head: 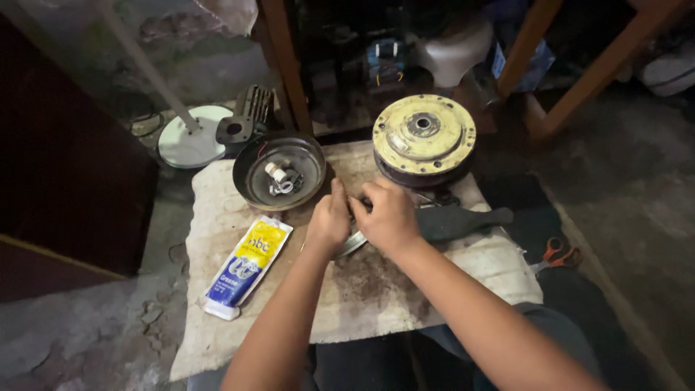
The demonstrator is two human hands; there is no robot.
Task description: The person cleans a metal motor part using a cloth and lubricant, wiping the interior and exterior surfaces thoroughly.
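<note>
My left hand [328, 219] and my right hand [387, 216] meet over a dirty cloth [362, 289], fingertips together on a small grey metal part [352, 244] whose rim shows below them. What exactly the fingers pinch is hidden. Just beyond my left hand sits a dark round metal cover [279, 171] lying like a bowl, with small white and metal parts inside. A yellowish round motor housing [424, 136] stands beyond my right hand.
A blue, yellow and white tube [246, 266] lies on the cloth at left. A dark flat blade-shaped piece [463, 219] rests at right, orange-handled pliers [557, 254] on the floor beyond. A white round stand base with pole [190, 141] and wooden furniture legs are behind.
</note>
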